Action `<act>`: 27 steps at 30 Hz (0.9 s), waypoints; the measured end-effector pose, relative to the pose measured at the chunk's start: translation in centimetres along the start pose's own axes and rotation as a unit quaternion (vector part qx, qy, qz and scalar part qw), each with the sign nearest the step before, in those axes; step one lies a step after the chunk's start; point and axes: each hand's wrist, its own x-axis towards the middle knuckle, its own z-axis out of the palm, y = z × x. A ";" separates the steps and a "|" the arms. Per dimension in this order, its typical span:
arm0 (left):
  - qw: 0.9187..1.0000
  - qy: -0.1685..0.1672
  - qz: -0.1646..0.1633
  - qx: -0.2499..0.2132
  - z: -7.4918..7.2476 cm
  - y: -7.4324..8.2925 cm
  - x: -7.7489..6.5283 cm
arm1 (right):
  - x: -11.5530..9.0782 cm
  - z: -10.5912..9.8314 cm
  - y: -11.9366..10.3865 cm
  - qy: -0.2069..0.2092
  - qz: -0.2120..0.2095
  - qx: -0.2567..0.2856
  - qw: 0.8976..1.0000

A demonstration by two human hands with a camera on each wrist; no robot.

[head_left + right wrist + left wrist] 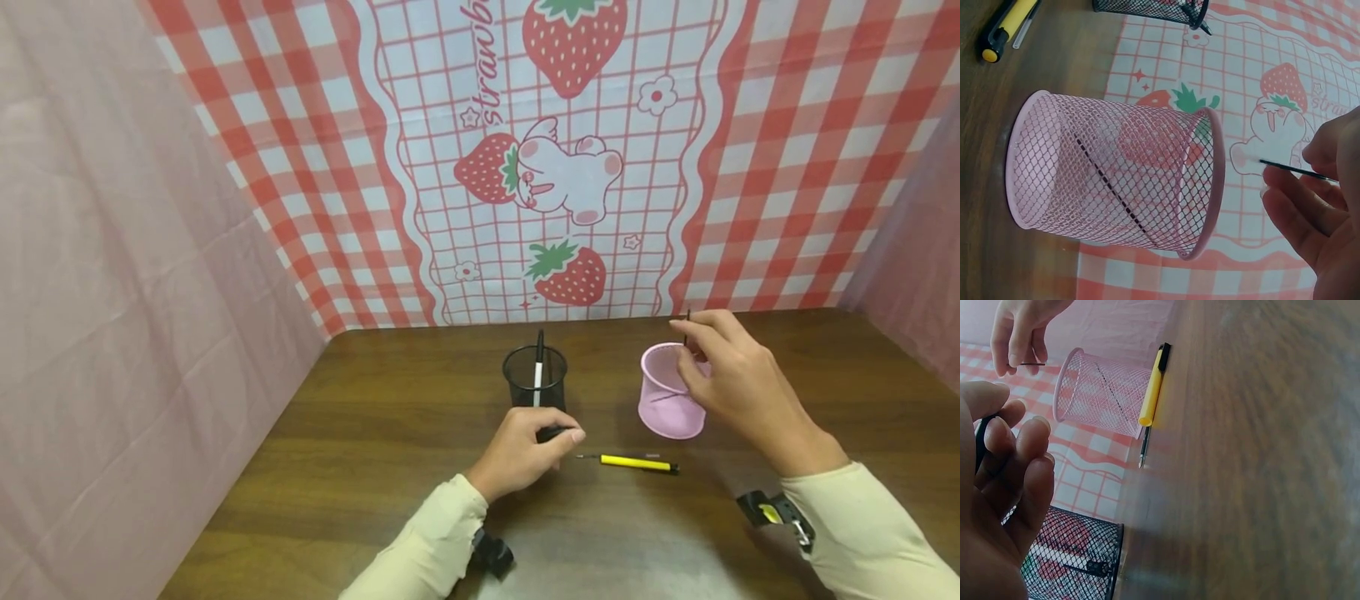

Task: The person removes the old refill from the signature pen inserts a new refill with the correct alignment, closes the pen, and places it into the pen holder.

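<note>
My right hand (738,379) is above the pink mesh pen holder (672,423), pinching a thin dark stick (1294,168) between thumb and fingers over its rim. Inside that holder another thin dark stick (1110,185) leans at a slant. Lower and to the left, my left hand (517,450) has its fingers curled round a slender black object (551,432), mostly hidden by the hand; I cannot tell its kind. Just behind this hand stands a black mesh pen holder (504,372), with a black-and-white pen (538,375) upright in it.
Between the hands, on the brown wooden table (360,467), lies a yellow pen (636,462) with a black end and a thin tip extending left. A small clear piece (652,456) is close beside it. Behind the table hangs a strawberry-print cloth (480,242).
</note>
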 end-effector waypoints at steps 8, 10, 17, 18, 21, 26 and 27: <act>1.000 0.003 -0.001 -0.005 -0.7 2.5 -0.1 | -0.1 0.3 -0.2 -0.028 0.001 -0.002 1.000; 1.000 0.004 0.000 -0.005 -0.7 2.6 -0.2 | -0.2 0.4 -0.3 -0.032 0.001 0.000 1.000; 1.000 -0.009 0.011 0.001 0.0 -1.1 -0.1 | -0.6 0.7 -0.8 -0.037 -0.009 0.015 0.999; 1.000 -0.008 0.013 0.003 0.0 -1.1 -0.1 | -0.7 0.8 -0.8 -0.037 -0.012 0.017 0.999; 1.000 -0.005 0.025 0.007 0.1 -1.2 -0.2 | -0.8 1.0 -0.8 -0.036 -0.023 0.022 0.999; 0.999 -0.002 0.036 0.009 0.1 -1.3 0.0 | -0.9 1.3 -0.8 -0.033 -0.041 0.022 0.998; 0.999 -0.001 0.038 0.011 0.1 -1.3 0.0 | -0.9 1.4 -0.9 -0.032 -0.046 0.021 0.998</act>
